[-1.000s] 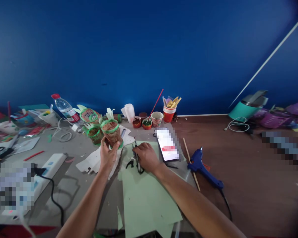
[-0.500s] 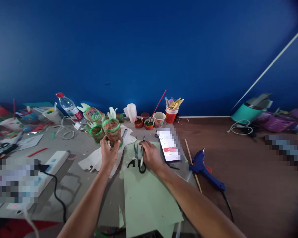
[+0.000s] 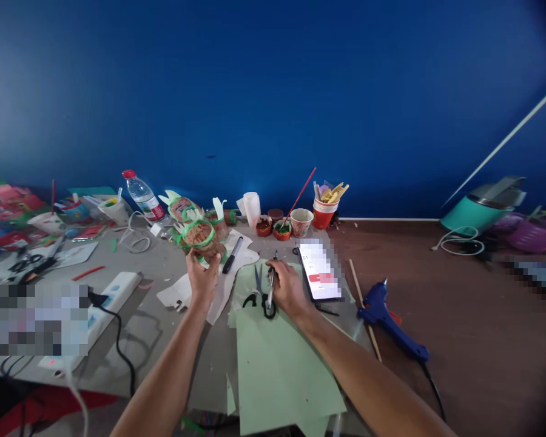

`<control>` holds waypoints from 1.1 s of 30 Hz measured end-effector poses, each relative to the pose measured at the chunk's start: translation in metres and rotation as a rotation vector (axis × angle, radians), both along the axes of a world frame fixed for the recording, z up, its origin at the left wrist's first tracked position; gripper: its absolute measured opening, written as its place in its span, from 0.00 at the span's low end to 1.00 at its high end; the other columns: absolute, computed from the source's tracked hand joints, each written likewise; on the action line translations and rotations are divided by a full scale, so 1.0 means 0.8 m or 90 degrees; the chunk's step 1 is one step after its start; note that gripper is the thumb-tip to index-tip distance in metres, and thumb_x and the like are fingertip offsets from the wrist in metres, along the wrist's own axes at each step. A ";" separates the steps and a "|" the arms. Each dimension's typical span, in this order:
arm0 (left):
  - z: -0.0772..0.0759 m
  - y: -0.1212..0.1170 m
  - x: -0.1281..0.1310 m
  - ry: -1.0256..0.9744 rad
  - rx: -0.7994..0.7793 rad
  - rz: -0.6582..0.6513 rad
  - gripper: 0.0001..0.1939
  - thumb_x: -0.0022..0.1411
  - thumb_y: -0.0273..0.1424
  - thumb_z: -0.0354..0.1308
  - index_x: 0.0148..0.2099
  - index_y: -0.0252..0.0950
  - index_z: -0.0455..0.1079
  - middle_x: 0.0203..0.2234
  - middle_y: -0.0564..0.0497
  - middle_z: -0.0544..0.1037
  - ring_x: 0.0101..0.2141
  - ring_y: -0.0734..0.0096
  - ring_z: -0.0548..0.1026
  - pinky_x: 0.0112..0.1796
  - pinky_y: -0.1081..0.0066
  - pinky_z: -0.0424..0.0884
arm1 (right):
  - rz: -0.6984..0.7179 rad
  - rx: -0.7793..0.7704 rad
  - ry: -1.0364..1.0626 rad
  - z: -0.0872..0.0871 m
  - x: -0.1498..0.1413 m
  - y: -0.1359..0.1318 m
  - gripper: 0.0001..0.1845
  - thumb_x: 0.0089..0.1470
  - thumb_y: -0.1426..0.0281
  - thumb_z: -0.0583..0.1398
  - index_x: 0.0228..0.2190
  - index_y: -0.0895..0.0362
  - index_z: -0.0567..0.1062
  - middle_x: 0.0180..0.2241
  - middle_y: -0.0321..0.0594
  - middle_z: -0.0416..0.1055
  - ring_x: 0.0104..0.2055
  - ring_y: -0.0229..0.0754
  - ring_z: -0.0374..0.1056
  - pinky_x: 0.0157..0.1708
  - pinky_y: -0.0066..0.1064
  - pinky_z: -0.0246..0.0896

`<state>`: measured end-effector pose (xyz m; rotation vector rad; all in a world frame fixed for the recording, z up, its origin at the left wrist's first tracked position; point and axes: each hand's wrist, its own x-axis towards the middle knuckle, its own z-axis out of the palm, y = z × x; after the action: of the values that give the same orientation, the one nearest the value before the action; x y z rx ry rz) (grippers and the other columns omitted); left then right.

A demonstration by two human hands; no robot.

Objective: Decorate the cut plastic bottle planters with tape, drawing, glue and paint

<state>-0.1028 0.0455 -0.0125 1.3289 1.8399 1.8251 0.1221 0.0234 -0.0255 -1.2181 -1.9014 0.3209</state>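
My left hand holds up a brown paper cup with a green rim and pale leaf cut-outs, tilted toward me above the grey table. My right hand rests on black-handled scissors that lie open on a light green paper sheet; its fingers close around one blade. A black marker lies on white paper scraps between my two hands.
A phone lies right of my right hand, with a blue glue gun and a wooden stick beyond it. Small cups, a red cup of tools and a water bottle line the back. A power strip lies left.
The scissors have gone from shut to open under my right hand. My left hand has tipped the cup toward me. The view has shifted slightly left.
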 end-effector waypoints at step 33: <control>0.019 -0.049 0.073 0.144 -0.084 -0.456 0.08 0.59 0.32 0.57 0.40 0.39 0.74 0.33 0.48 0.78 0.33 0.65 0.75 0.36 0.67 0.71 | 0.094 -0.086 0.301 0.003 -0.013 -0.011 0.14 0.54 0.72 0.54 0.42 0.56 0.74 0.39 0.44 0.77 0.38 0.43 0.72 0.39 0.33 0.68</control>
<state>-0.0447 0.0061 0.0028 1.8771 1.2751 1.1973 0.1114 0.0146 -0.0228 -0.9801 -1.5739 0.7559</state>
